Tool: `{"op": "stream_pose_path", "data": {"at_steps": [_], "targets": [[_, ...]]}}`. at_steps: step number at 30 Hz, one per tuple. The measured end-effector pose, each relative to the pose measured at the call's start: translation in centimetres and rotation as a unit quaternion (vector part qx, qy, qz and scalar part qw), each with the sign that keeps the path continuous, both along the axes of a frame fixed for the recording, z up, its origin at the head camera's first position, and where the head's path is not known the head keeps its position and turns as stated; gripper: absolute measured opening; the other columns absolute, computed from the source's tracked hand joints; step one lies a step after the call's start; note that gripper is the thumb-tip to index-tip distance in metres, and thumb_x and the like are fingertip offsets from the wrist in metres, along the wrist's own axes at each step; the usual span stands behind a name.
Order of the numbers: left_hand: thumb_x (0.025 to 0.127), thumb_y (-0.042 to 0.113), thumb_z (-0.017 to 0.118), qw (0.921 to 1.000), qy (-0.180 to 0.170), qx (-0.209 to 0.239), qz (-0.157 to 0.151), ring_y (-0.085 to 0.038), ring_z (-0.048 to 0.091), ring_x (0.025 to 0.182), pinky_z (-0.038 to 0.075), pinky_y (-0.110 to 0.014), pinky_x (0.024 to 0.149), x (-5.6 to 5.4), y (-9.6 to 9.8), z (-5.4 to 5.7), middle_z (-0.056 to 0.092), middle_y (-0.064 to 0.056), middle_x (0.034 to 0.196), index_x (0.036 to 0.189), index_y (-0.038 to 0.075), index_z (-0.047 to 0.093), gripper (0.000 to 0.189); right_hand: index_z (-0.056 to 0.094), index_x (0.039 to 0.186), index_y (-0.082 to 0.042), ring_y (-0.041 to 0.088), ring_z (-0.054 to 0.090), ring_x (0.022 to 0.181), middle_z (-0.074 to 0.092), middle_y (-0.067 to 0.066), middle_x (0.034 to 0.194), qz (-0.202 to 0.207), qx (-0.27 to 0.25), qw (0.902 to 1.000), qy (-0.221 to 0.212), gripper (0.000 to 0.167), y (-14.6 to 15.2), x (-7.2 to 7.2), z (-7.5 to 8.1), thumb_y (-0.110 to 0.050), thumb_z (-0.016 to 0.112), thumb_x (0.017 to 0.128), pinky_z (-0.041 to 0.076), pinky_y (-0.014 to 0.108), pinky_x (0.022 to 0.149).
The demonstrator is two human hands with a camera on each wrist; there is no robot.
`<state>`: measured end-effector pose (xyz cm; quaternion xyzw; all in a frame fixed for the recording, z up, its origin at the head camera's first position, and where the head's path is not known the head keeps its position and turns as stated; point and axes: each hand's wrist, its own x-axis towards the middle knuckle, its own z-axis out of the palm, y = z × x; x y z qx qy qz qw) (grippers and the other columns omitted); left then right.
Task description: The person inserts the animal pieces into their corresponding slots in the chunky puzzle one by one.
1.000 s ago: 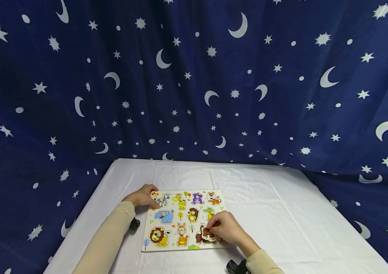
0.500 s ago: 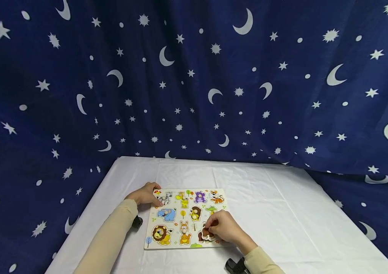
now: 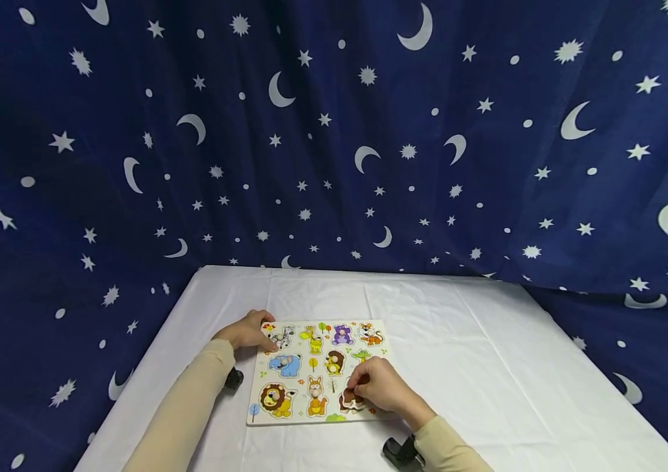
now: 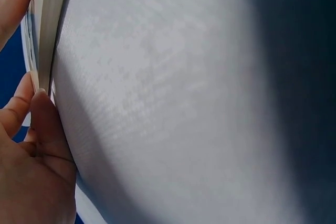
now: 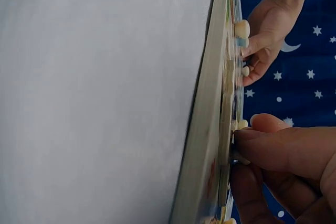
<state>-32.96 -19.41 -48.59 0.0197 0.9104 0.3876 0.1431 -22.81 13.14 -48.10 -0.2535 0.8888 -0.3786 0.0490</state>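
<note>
A wooden peg puzzle board (image 3: 304,420) with animal pieces lies on the white-covered table. My left hand (image 3: 249,331) grips its far left corner, thumb beside the zebra piece (image 3: 282,337); in the left wrist view the fingers bend round the board's edge. Near the front right corner, my right hand (image 3: 382,385) pinches a brown animal piece (image 3: 350,401) by its knob. That piece lies over its matching spot, its right side hidden by the fingers. In the right wrist view the piece (image 5: 226,129) sits just proud of the board's face.
Other knobbed pieces sit in the board, among them a lion (image 3: 275,400), a kangaroo (image 3: 316,398), an elephant (image 3: 284,365) and a hedgehog (image 3: 334,363). White cloth (image 3: 457,354) surrounds the board. A dark blue curtain (image 3: 334,131) with moons and stars hangs behind.
The brown piece, held by my right hand, has shifted slightly left and now covers more of the printed picture beneath it. My left hand keeps its hold on the corner.
</note>
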Motion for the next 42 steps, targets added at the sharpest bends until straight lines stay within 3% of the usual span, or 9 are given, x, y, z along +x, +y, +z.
{"op": "stream_pose_path", "data": {"at_steps": [6, 24, 32, 42], "targets": [[0.066, 0.019, 0.091, 1.0000, -0.003, 0.007, 0.005, -0.030, 0.050, 0.108, 0.035, -0.050, 0.109, 0.04, 0.04, 0.00, 0.047, -0.017, 0.129, 0.126, 0.006, 0.056, 0.071, 0.075, 0.075, -0.007, 0.003, 0.057, 0.074, 0.071, 0.001, 0.078, 0.003, 0.007, 0.9999, 0.007, 0.021, -0.25, 0.16, 0.01, 0.012, 0.067, 0.074, 0.046, 0.023, 0.070], [0.067, 0.015, 0.090, 0.9998, 0.008, 0.015, -0.011, -0.031, 0.049, 0.110, 0.033, -0.051, 0.110, 0.42, -0.20, -0.08, 0.046, -0.019, 0.128, 0.124, 0.003, 0.056, 0.068, 0.073, 0.077, -0.002, 0.006, 0.062, 0.063, 0.075, 0.007, 0.076, 0.028, -0.017, 0.9986, -0.041, 0.023, -0.81, 0.28, 0.06, 0.017, 0.062, 0.076, 0.049, 0.022, 0.055], [0.067, 0.016, 0.089, 0.9996, 0.011, 0.022, -0.011, -0.031, 0.048, 0.112, 0.032, -0.051, 0.112, -0.01, -0.06, 0.00, 0.046, -0.019, 0.131, 0.125, 0.003, 0.056, 0.068, 0.073, 0.077, -0.004, 0.006, 0.064, 0.068, 0.075, 0.004, 0.076, 0.038, 0.001, 0.9981, -0.048, 0.022, -0.72, 0.09, 0.11, 0.015, 0.062, 0.079, 0.051, 0.022, 0.063], [0.067, 0.017, 0.090, 0.9999, -0.002, 0.013, -0.006, -0.029, 0.050, 0.107, 0.036, -0.048, 0.106, -0.12, -0.18, -0.01, 0.046, -0.017, 0.128, 0.127, 0.004, 0.055, 0.071, 0.073, 0.078, -0.001, 0.012, 0.067, 0.064, 0.075, 0.008, 0.076, 0.040, -0.024, 0.9958, -0.079, 0.024, -0.86, 0.13, -0.05, 0.018, 0.058, 0.080, 0.052, 0.021, 0.057]]}}
